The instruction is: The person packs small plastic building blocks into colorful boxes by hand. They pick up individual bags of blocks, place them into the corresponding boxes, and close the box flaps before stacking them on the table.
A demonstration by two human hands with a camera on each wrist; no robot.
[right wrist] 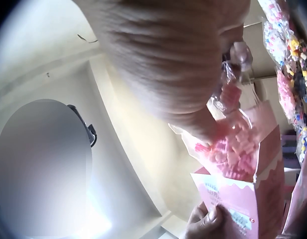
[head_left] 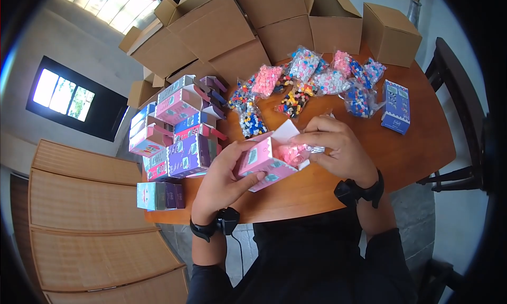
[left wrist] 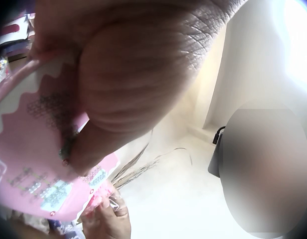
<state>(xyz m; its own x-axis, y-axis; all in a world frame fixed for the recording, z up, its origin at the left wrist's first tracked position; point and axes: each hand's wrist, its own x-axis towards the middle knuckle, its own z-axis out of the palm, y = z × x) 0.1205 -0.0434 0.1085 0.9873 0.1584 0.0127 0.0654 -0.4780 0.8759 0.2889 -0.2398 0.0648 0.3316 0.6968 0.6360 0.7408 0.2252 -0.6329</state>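
My left hand (head_left: 224,172) grips a pink box (head_left: 272,173) around its sides, thumb along the near face. The box is tilted, its open end facing right with white flaps (head_left: 285,131) folded out. At that opening my right hand (head_left: 338,148) pinches a clear plastic bag of pink pieces (head_left: 293,154), which sits partly inside the box. In the right wrist view the pink pieces (right wrist: 235,154) fill the mouth of the box, with crinkled film above them. The left wrist view shows the left thumb (left wrist: 88,149) pressed on the printed pink face.
Bags of coloured pieces (head_left: 303,95) lie across the table's middle. Stacked small boxes (head_left: 182,129) stand at the left, and a blue box (head_left: 396,107) at the right. Large cardboard boxes (head_left: 211,34) line the back. A dark chair (head_left: 459,92) stands beyond the table's right edge.
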